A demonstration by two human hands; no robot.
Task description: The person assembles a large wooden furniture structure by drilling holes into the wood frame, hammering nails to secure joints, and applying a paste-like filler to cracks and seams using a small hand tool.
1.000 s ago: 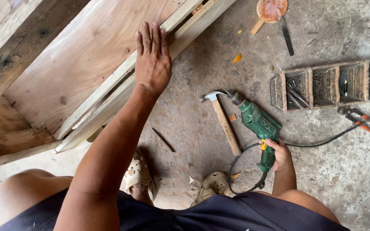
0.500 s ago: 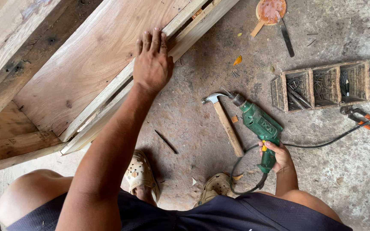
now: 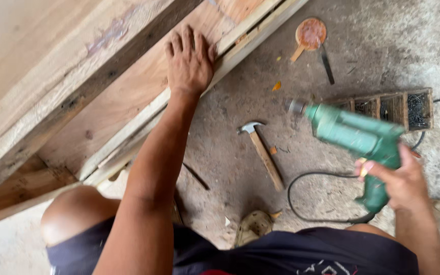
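Observation:
My left hand [image 3: 189, 62] lies flat, fingers spread, on the sloping wooden panel [image 3: 123, 102] near its framed edge. My right hand [image 3: 403, 181] grips the handle of a green corded electric drill [image 3: 355, 133], lifted off the concrete floor with its chuck pointing left. Its black cord [image 3: 301, 196] loops on the floor below. A hammer [image 3: 262, 150] with a wooden handle lies on the floor between my arms, untouched.
A divided wooden box [image 3: 395, 108] with nails and small parts sits on the floor behind the drill. A round wooden piece [image 3: 309, 34] and a dark flat tool [image 3: 327, 63] lie at the top. A thick wooden beam [image 3: 52, 76] fills the upper left. My foot in a sandal [image 3: 253, 226] rests on the floor.
My right hand has picked the drill up off the floor and raised it to the right. The left hand stays flat on the panel.

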